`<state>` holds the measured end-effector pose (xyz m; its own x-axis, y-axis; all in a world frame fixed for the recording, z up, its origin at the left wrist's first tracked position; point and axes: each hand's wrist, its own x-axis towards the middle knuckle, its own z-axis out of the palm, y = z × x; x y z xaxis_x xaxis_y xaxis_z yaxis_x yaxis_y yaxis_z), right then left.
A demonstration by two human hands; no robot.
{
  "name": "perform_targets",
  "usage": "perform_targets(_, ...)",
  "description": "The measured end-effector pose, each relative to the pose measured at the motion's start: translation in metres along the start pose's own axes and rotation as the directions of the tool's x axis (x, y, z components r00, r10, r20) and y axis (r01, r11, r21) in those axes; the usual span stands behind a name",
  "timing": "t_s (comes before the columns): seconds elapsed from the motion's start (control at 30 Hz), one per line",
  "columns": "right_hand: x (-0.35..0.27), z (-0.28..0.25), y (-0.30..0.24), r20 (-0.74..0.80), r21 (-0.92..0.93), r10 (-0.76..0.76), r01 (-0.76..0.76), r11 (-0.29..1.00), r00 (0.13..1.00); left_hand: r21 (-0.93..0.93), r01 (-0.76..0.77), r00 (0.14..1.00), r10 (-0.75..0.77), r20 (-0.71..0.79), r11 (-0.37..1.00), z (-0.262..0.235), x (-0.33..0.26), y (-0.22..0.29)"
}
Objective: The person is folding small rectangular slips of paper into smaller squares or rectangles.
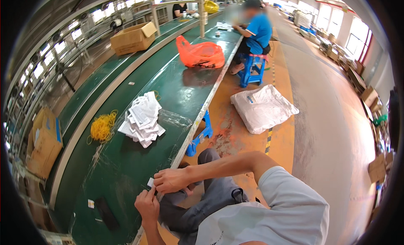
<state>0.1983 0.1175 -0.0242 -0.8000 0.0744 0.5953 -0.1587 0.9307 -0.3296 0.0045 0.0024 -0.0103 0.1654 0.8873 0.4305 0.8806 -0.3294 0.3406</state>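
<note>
My left hand (147,205) and my right hand (169,180) meet at the near edge of the green table, fingers pinched together. Between their fingertips pokes out a small white piece (150,182), perhaps folded paper; its exact kind is too small to make out. Farther up the table lies a loose pile of white folded paper slips (142,118). To the left of the pile is a heap of yellow rubber bands (103,126). A dark flat phone-like object (107,214) rests left of my left hand, with a small white packet (91,203) beside it.
An orange plastic bag (202,54) sits farther along the table (176,93). Beyond a raised rail stands an open cardboard box (134,37). On the floor to the right are a white sack (264,108) and a blue stool (201,134). A person in blue (257,32) sits farther on.
</note>
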Motion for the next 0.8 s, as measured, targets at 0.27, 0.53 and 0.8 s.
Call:
perform_targets(0.27,-0.005,0.001,-0.006,0.091,-0.255,-0.132,0.151,0.955,0.987,0.02,-0.064,0.997,0.065,-0.036,0.998,0.001,-0.004,0.002)
perform_targets(0.53,-0.007,-0.01,-0.009,0.183,-0.141,-0.129,0.156,0.978,0.975,0.048,-0.067,0.997,0.068,-0.027,0.997,-0.003,-0.019,0.004)
perform_targets(0.8,-0.011,-0.035,0.0,0.043,-0.134,0.052,-0.046,0.99,0.998,-0.103,0.003,0.998,-0.009,-0.055,0.995,0.006,0.013,-0.001)
